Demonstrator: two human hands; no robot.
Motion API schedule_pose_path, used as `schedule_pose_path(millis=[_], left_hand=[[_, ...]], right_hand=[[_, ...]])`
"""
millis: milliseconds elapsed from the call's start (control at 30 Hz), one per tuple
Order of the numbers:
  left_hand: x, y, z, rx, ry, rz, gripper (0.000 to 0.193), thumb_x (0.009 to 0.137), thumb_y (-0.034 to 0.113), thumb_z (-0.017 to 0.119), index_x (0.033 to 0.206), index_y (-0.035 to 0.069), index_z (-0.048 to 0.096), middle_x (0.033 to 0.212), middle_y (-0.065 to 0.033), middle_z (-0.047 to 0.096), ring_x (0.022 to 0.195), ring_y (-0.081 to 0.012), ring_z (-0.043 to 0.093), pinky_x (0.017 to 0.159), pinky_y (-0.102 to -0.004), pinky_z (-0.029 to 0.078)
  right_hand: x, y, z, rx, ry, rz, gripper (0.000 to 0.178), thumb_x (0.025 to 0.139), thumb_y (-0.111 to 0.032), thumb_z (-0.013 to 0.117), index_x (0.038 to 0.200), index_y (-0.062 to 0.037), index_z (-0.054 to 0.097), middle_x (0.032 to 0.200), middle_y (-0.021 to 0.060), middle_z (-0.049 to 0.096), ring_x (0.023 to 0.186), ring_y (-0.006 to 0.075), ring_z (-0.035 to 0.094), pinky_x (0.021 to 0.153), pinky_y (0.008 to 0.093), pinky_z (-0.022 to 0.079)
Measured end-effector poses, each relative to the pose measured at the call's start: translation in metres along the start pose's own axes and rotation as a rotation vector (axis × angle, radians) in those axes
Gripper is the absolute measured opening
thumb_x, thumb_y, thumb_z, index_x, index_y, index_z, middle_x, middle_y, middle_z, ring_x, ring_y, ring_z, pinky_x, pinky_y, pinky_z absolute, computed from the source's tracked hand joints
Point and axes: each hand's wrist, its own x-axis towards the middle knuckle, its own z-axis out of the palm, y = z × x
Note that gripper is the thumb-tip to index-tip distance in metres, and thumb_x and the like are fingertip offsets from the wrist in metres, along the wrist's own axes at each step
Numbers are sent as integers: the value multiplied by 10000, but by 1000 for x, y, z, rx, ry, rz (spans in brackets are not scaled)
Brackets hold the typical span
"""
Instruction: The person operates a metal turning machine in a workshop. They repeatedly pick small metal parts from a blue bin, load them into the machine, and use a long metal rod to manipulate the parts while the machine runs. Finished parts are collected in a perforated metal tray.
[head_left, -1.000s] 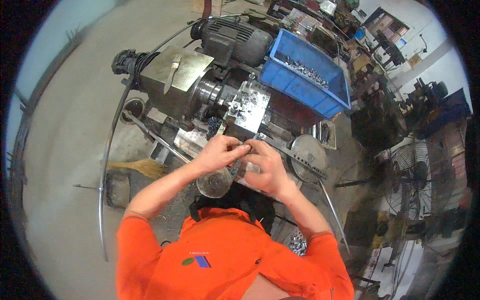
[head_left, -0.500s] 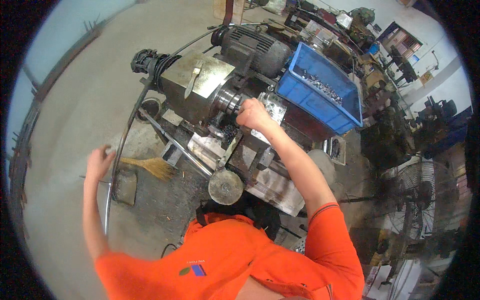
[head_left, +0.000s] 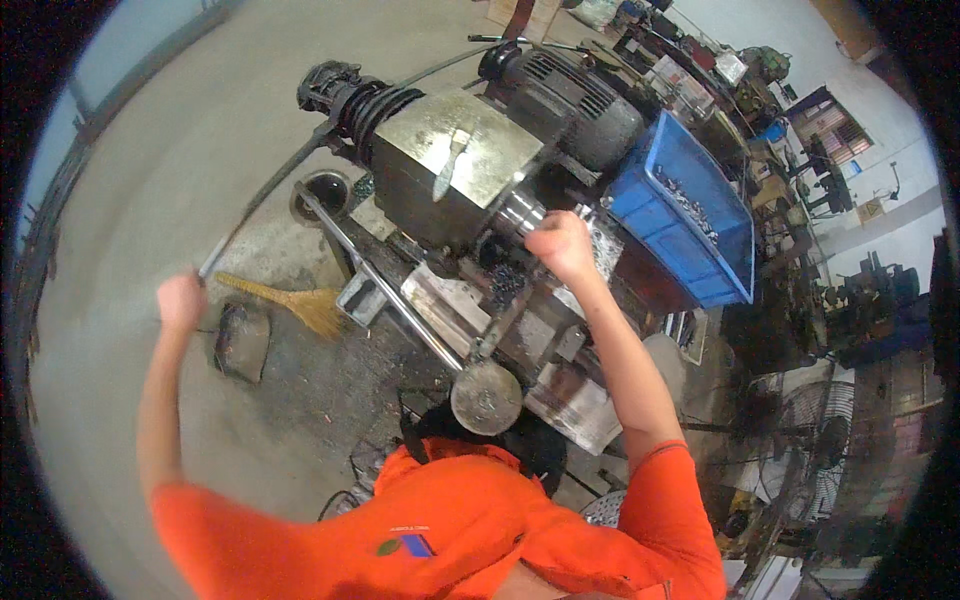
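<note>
I'm watching from far off, and here's the left hand (head_left: 181,301), out at the left of the scene, fingers closed in a fist around the near end of the long lever (head_left: 262,197). The lever slants away, far and right, to the dark pulley assembly (head_left: 352,105) at the machine's left end. Over to the right, the right hand (head_left: 563,246) is at the bright spindle nose (head_left: 517,210), just right of the headstock (head_left: 420,190). Its fingers curl to the far side, so I can't tell whether they're clamped on a part or merely resting there.

To do this well, I'd want the lever arm steady and smooth, no jerk, and the right fingertips square to the spindle's axis, wrist clear of the metal. I'd judge the dark shavings (head_left: 506,284) just nearer than that hand a cut risk, and the loose brush (head_left: 451,166) atop the headstock is worth watching for vibration.
</note>
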Motion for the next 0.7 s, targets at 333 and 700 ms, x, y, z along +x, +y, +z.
schedule_pose_path(millis=[333, 700], left_hand=[[86, -57, 20, 82, 145, 31, 146, 713, 108, 582, 833, 50, 521, 703, -151, 614, 631, -319, 610, 572, -432, 485], [40, 109, 57, -1433, 515, -247, 293, 828, 177, 570, 1041, -24, 589, 969, -150, 636, 907, -222, 603, 776, -357, 458]], right_hand=[[-1, 0, 4, 35, 143, -27, 236, 520, -224, 596, 591, 0, 621, 745, 189, 608, 730, 334, 617, 677, 370, 482], [-194, 78, -88, 19, 391, 24, 234, 554, -110, 616, 776, -45, 652, 1158, 192, 568, 1054, 334, 560, 850, 348, 455]])
